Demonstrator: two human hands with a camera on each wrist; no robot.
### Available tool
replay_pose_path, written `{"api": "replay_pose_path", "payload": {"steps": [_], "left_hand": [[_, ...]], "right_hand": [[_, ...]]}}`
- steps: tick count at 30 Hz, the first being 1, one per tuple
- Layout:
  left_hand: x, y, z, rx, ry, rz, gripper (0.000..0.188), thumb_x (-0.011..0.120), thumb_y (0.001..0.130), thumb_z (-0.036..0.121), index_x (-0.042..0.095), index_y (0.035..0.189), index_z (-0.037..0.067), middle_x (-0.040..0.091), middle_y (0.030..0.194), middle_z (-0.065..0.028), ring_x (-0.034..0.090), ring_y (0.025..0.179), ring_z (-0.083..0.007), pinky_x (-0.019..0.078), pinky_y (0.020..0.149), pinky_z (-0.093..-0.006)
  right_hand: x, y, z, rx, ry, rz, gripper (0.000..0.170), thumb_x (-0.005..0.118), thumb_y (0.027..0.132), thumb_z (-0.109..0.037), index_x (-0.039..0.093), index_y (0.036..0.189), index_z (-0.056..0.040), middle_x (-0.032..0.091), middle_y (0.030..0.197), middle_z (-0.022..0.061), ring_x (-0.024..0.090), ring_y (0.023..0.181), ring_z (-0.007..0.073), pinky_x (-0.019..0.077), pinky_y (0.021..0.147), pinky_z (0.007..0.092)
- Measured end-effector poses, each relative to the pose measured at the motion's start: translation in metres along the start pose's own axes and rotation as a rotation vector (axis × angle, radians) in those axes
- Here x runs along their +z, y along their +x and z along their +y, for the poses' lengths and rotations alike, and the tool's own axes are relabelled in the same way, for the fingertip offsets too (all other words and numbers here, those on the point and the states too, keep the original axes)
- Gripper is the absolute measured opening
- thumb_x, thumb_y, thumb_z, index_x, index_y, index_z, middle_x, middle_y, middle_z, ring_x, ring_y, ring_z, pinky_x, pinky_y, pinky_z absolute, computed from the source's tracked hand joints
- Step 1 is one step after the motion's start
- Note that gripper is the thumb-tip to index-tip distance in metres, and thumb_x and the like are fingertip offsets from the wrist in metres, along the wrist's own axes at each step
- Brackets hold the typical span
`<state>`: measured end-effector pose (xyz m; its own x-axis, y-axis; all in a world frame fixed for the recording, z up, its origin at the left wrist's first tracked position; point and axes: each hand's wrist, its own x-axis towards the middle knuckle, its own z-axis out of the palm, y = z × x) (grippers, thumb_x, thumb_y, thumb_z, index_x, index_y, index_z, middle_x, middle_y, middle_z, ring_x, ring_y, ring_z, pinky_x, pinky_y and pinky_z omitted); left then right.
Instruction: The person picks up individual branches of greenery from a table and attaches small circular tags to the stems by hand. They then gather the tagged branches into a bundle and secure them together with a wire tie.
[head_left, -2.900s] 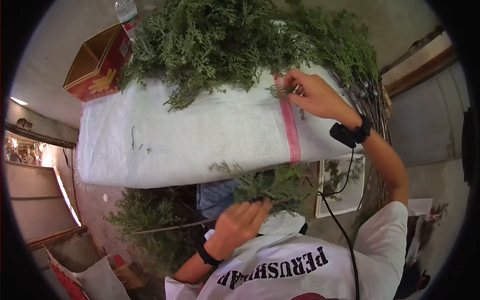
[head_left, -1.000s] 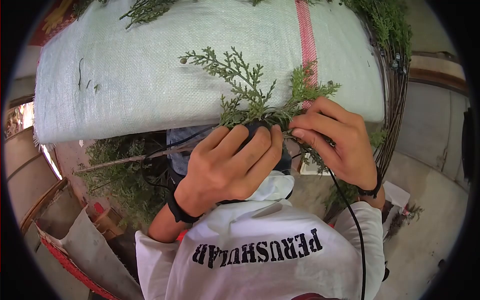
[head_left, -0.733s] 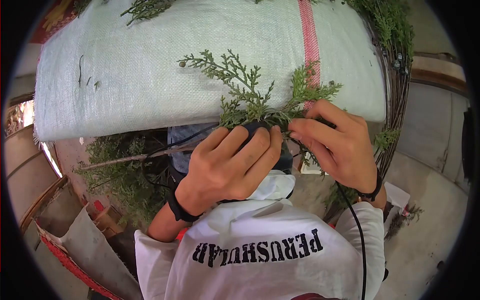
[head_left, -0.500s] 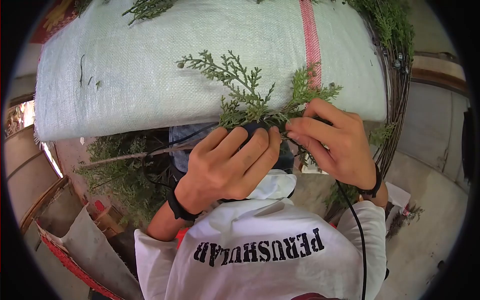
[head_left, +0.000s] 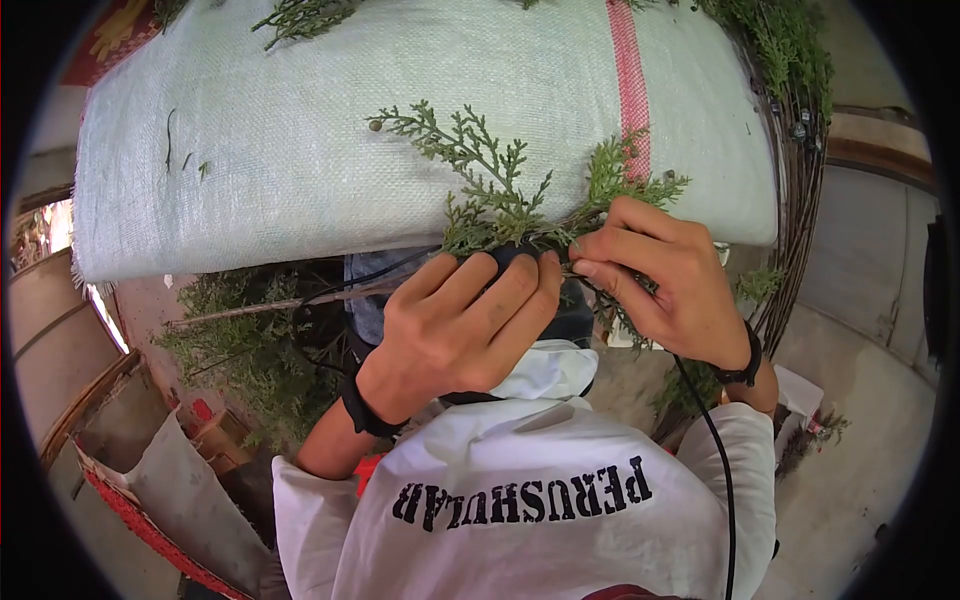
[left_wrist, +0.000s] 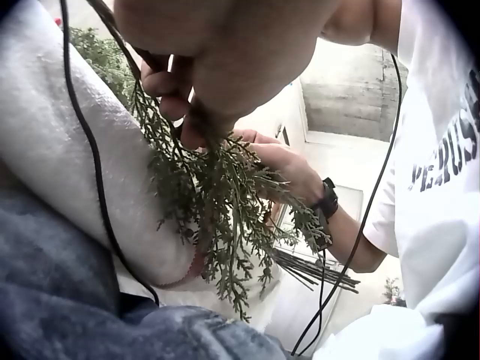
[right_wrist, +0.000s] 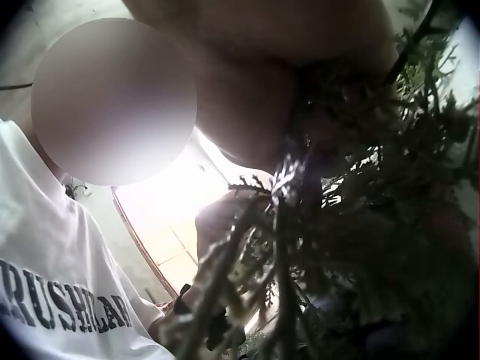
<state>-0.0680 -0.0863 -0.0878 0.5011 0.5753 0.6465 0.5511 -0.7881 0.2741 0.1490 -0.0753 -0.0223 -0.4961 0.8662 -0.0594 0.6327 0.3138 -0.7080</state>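
Observation:
In the head view my left hand (head_left: 465, 325) grips a small bunch of green conifer sprigs (head_left: 495, 185), possibly juniper, with a long thin bare stem (head_left: 270, 308) running out to the left. A dark thing shows between its fingers. My right hand (head_left: 680, 280) is at the right side of the bunch, thumb and forefinger pinching together at the sprigs' base; the pinched stems are mostly hidden. Drooping scale-leaved foliage (left_wrist: 232, 210) hangs below the left hand in the left wrist view. Dark, blurred sprigs (right_wrist: 277, 217) fill much of the right wrist view.
A white woven sack (head_left: 350, 150) with a red stripe (head_left: 628, 80) covers the work surface ahead. More cut branches (head_left: 250, 350) lie below at left. Long bare stems (head_left: 800, 230) hang at the sack's right end. A black cable (head_left: 715, 430) crosses near the right arm.
My right hand has come down from the sack's far side to the bunch in my left hand. The head view has shifted closer. Over the last second the right fingers move only slightly.

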Motion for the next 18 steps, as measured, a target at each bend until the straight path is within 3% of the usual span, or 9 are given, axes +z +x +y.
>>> {"api": "replay_pose_path", "payload": {"steps": [5,8,13,18], "left_hand": [[0.006,-0.005,-0.003,0.033,0.030,0.043,0.018,0.069,0.071,0.006,0.072,0.089,0.004,0.062,0.085,-0.0020,0.052,0.062,-0.0106,0.0364,0.052,-0.0243],[0.003,-0.003,-0.002,0.006,0.002,0.003,0.016,0.077,0.075,0.009,0.073,0.091,0.004,0.065,0.083,-0.0006,0.055,0.060,-0.0097,0.0388,0.049,-0.0246],[0.006,-0.004,-0.005,0.011,-0.012,0.009,0.017,0.078,0.076,0.012,0.073,0.091,0.005,0.066,0.082,-0.0003,0.056,0.061,-0.0101,0.0396,0.050,-0.0243],[0.009,-0.010,-0.003,0.037,-0.042,0.024,0.020,0.070,0.073,0.007,0.072,0.092,0.002,0.065,0.085,-0.0035,0.055,0.064,-0.0102,0.0369,0.052,-0.0246]], "right_hand": [[0.001,0.003,0.005,-0.014,0.026,-0.032,0.011,0.071,0.082,0.003,0.066,0.092,0.0032,0.053,0.076,0.0098,0.053,0.062,0.0233,0.0406,0.055,0.0325],[0.003,0.005,0.006,-0.022,0.037,-0.031,0.011,0.071,0.082,0.003,0.066,0.091,0.0031,0.053,0.076,0.0096,0.053,0.061,0.0239,0.0404,0.055,0.0328],[-0.002,0.008,0.006,-0.046,0.050,-0.083,0.009,0.071,0.082,0.002,0.066,0.090,0.0027,0.054,0.075,0.0098,0.053,0.061,0.0254,0.0402,0.054,0.0338],[-0.002,0.013,0.007,-0.058,0.058,-0.117,0.008,0.070,0.084,-0.001,0.066,0.090,0.0018,0.056,0.077,0.0109,0.054,0.064,0.0271,0.0419,0.056,0.0352]]}}
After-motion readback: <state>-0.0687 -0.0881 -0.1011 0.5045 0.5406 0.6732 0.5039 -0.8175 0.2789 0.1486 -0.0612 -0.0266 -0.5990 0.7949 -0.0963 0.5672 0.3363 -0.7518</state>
